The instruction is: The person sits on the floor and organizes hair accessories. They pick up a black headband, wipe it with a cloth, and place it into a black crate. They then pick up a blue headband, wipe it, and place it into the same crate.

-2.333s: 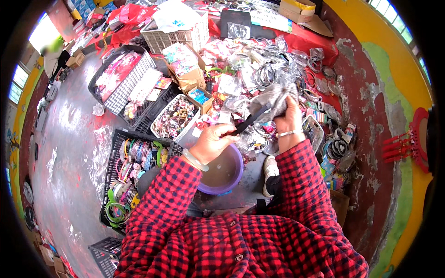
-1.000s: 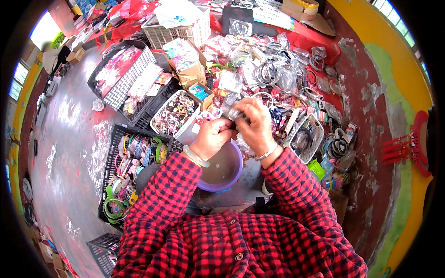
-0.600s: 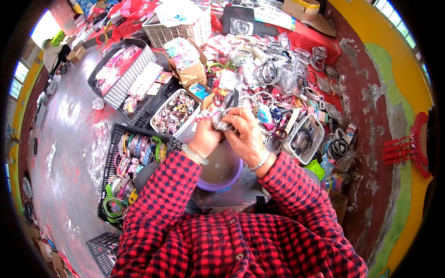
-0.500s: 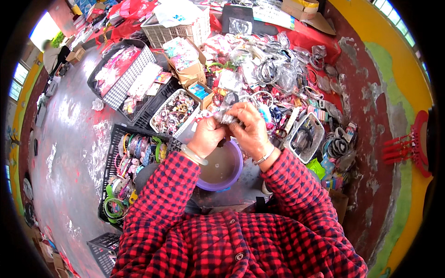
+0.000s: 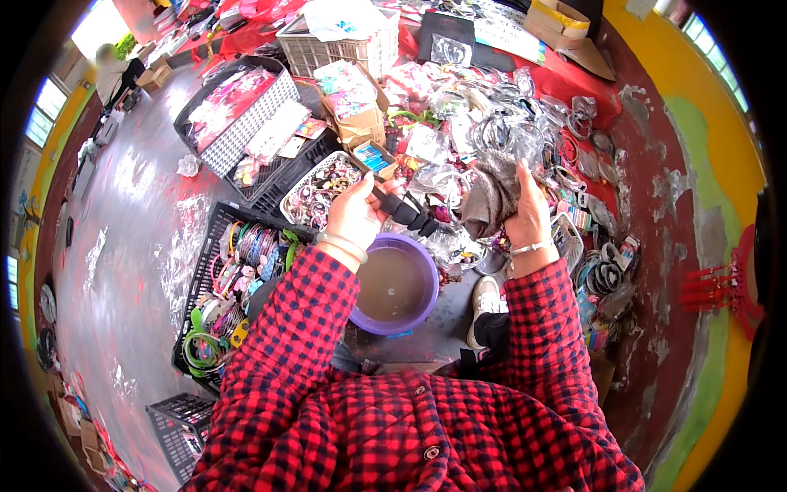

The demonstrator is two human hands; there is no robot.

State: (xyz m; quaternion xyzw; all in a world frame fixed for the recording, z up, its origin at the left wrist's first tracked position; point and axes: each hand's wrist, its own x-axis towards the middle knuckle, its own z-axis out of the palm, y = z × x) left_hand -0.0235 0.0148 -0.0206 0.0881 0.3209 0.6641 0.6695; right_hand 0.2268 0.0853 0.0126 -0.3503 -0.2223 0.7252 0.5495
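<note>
My left hand [image 5: 357, 215] pinches one end of a black hair accessory [image 5: 407, 215] with bow-like lobes, which slants down to the right. My right hand [image 5: 531, 215] is closed on a crumpled grey-brown cloth [image 5: 490, 199] that hangs to the left of its fingers. A gap separates the accessory from the cloth. Both are held above the heap of bagged goods. Below and between my hands stands a purple basin [image 5: 433, 289] with cloudy water in it.
To the left, a black crate [image 5: 195, 299] holds headbands, and a white basket [image 5: 297, 182] holds hair ties. An open carton [image 5: 361, 127] of packets stands behind. Bagged accessories [image 5: 492, 107] cover the red cloth. My shoe [image 5: 485, 299] is right of the basin. A person [image 5: 111, 70] sits far left.
My hands have moved apart from close together above the basin. The black accessory is now in the left hand alone, the cloth in the right. The view has shifted slightly.
</note>
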